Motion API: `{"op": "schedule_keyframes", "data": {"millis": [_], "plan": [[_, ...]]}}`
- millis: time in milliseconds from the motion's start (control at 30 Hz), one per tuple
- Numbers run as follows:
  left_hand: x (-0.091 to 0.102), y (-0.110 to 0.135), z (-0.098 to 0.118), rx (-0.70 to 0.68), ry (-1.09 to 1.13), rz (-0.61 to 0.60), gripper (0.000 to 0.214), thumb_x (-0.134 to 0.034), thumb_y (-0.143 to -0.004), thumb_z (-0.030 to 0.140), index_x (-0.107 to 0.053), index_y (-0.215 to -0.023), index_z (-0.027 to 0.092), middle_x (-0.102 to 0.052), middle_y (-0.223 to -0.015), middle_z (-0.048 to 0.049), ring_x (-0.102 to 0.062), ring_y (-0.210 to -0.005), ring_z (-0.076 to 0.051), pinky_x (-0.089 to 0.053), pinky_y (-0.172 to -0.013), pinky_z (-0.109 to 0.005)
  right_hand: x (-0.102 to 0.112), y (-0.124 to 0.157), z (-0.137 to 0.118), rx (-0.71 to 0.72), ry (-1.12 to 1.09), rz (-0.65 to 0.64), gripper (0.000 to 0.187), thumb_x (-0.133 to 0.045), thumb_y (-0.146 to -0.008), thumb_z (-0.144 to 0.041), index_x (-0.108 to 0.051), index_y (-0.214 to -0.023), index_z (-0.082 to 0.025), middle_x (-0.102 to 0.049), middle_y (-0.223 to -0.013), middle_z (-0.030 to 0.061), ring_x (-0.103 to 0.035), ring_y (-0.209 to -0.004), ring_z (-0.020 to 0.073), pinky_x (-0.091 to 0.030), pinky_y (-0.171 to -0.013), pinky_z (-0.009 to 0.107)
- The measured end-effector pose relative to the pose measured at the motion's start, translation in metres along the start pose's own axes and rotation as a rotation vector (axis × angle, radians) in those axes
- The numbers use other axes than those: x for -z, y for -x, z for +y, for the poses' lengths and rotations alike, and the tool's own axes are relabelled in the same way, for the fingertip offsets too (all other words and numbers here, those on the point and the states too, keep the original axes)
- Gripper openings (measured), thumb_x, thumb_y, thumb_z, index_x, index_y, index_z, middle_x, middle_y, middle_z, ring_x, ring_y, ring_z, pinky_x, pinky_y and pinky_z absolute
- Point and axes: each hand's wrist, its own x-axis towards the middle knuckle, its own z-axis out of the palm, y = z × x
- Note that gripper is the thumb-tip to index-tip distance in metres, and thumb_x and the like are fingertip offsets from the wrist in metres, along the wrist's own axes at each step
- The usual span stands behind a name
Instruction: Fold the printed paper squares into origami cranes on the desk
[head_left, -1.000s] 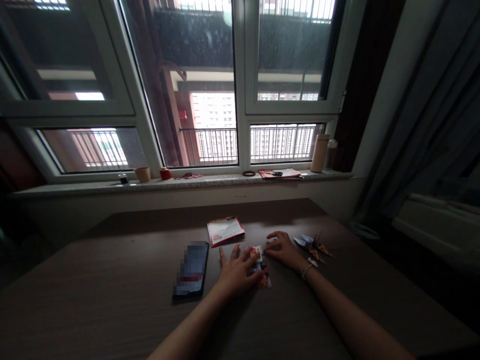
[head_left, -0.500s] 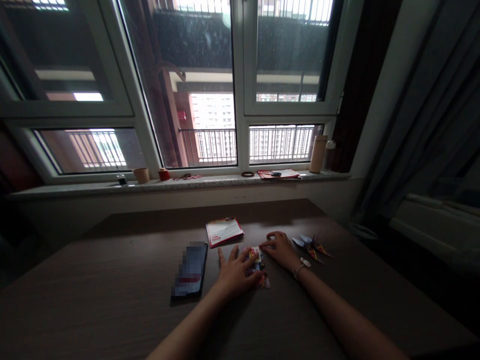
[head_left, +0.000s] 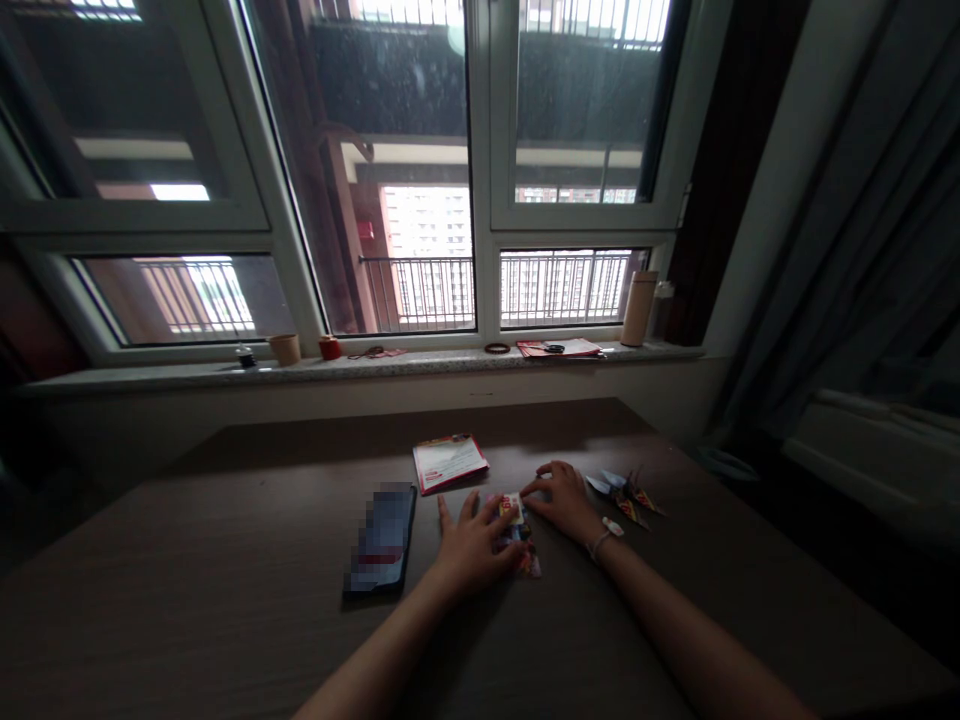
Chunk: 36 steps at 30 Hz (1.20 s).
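A small sheet of colourful printed paper point(head_left: 519, 540) lies on the dark wooden table point(head_left: 225, 600), partly folded. My left hand point(head_left: 472, 545) lies flat on its left side, fingers spread. My right hand point(head_left: 559, 500) presses the paper's far right corner with its fingertips, fingers curled down. A band sits on my right wrist.
A phone point(head_left: 382, 540) lies left of my left hand. A red and white leaflet point(head_left: 448, 461) lies beyond the paper. Several folded paper figures point(head_left: 626, 495) sit right of my right hand. The window sill point(head_left: 112, 378) carries cups, a tall flask point(head_left: 639, 307) and papers.
Both hands stay on the paper and hardly move; my right fingertips have shifted slightly along the fold at its top edge.
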Motion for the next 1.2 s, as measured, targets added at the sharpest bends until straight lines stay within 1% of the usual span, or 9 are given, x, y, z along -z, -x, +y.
{"op": "schedule_keyframes", "data": {"millis": [200,400,467,667,800,933,1000,1100,1200], "plan": [[-0.001,0.000,0.000,0.004,-0.003,-0.002,0.062,-0.032,-0.086,0.070,-0.036,-0.143,0.046,-0.031,-0.156,0.0031,-0.015,-0.145,-0.039,0.015,-0.104,-0.075,0.004,-0.001,-0.006,-0.029,0.019,-0.048,0.023,-0.064,-0.079,-0.048,-0.076,-0.092,-0.034,-0.056,-0.120,0.0055,-0.034,-0.129,0.0295,-0.013,-0.111,0.053],[0.001,0.000,0.000,0.000,-0.018,-0.001,0.062,-0.031,-0.087,0.070,-0.035,-0.143,0.046,-0.031,-0.156,0.0028,-0.016,-0.145,-0.039,0.014,-0.103,-0.077,0.006,0.001,0.003,0.036,0.012,-0.098,0.032,-0.069,-0.073,-0.052,-0.073,-0.101,-0.037,-0.056,-0.123,0.0046,-0.036,-0.129,0.0285,-0.021,-0.110,0.048],[0.001,0.000,0.000,0.005,-0.020,-0.003,0.061,-0.031,-0.087,0.070,-0.036,-0.143,0.046,-0.031,-0.157,0.0031,-0.016,-0.145,-0.039,0.013,-0.104,-0.076,0.007,0.003,0.005,0.038,0.007,-0.129,0.038,-0.071,-0.071,-0.052,-0.071,-0.106,-0.037,-0.053,-0.127,0.0048,-0.036,-0.129,0.0287,-0.022,-0.109,0.049],[0.003,0.001,0.001,-0.008,-0.003,0.006,0.062,-0.031,-0.086,0.071,-0.037,-0.142,0.045,-0.033,-0.155,0.0025,-0.017,-0.144,-0.041,0.014,-0.101,-0.078,0.013,0.007,0.006,0.038,-0.013,-0.204,0.049,-0.073,-0.068,-0.052,-0.065,-0.114,-0.038,-0.048,-0.134,0.0053,-0.037,-0.130,0.0303,-0.016,-0.111,0.056],[0.002,0.000,0.000,0.001,-0.023,0.009,0.061,-0.032,-0.087,0.071,-0.036,-0.143,0.046,-0.032,-0.156,0.0034,-0.017,-0.144,-0.040,0.014,-0.102,-0.078,0.011,0.010,0.005,0.077,-0.019,-0.158,0.047,-0.072,-0.070,-0.050,-0.065,-0.115,-0.037,-0.049,-0.132,0.0057,-0.036,-0.130,0.0296,-0.016,-0.111,0.054],[0.002,-0.003,-0.001,0.040,-0.043,0.024,0.062,-0.031,-0.087,0.070,-0.036,-0.143,0.045,-0.032,-0.156,0.0033,-0.012,-0.146,-0.039,0.014,-0.105,-0.075,0.002,0.009,0.002,0.131,-0.027,-0.071,0.025,-0.069,-0.077,-0.043,-0.072,-0.101,-0.035,-0.053,-0.128,0.0037,-0.037,-0.129,0.0277,-0.011,-0.113,0.053],[0.002,-0.005,-0.003,0.053,-0.038,0.031,0.062,-0.031,-0.087,0.070,-0.038,-0.142,0.044,-0.033,-0.156,0.0030,-0.011,-0.146,-0.039,0.015,-0.104,-0.075,-0.003,0.008,0.000,0.114,-0.030,-0.070,0.019,-0.068,-0.079,-0.041,-0.074,-0.095,-0.034,-0.056,-0.123,0.0041,-0.040,-0.126,0.0267,-0.014,-0.113,0.053],[0.001,-0.007,-0.006,0.046,-0.026,0.045,0.060,-0.032,-0.087,0.069,-0.039,-0.141,0.045,-0.034,-0.155,0.0037,-0.011,-0.146,-0.040,0.016,-0.104,-0.075,-0.004,0.006,-0.001,0.104,-0.039,-0.085,0.018,-0.068,-0.078,-0.041,-0.075,-0.094,-0.034,-0.057,-0.123,0.0037,-0.040,-0.126,0.0273,-0.016,-0.113,0.051],[0.000,-0.008,-0.008,0.039,-0.020,0.058,0.059,-0.032,-0.087,0.069,-0.039,-0.141,0.046,-0.034,-0.155,0.0046,-0.010,-0.146,-0.039,0.018,-0.103,-0.075,0.000,0.006,0.000,0.099,-0.067,-0.129,0.026,-0.071,-0.075,-0.044,-0.074,-0.099,-0.033,-0.058,-0.123,0.0042,-0.043,-0.124,0.0268,-0.022,-0.111,0.046]]}}
